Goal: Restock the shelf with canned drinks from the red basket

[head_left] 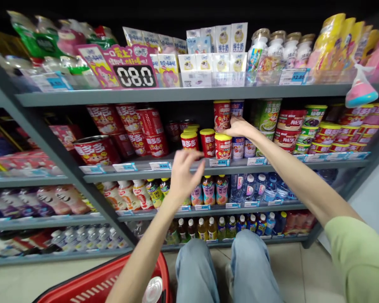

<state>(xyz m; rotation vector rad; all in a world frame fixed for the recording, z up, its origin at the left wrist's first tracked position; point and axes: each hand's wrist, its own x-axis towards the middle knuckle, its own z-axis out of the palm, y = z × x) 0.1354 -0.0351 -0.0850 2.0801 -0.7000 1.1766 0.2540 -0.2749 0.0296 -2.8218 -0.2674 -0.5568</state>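
My right hand (239, 127) reaches into the middle shelf and is closed on a red can with a yellow lid (222, 114). This can is right above another red can with a yellow lid (223, 146); whether they touch is unclear. Some of my right fingers are hidden behind the can. My left hand (186, 173) hovers in front of the shelf edge, its fingers apart and holding nothing. Just beyond it are a shorter red can (208, 143) and a group of yellow-lidded cans (189, 141).
Larger red cans (151, 131) stand left on this shelf; green cans (267, 115) stand right. Drink bottles (208, 190) line the shelf below. Above are milk cartons (221, 63). A red basket (164, 273) containing a can sits on the floor by my knees (197, 265).
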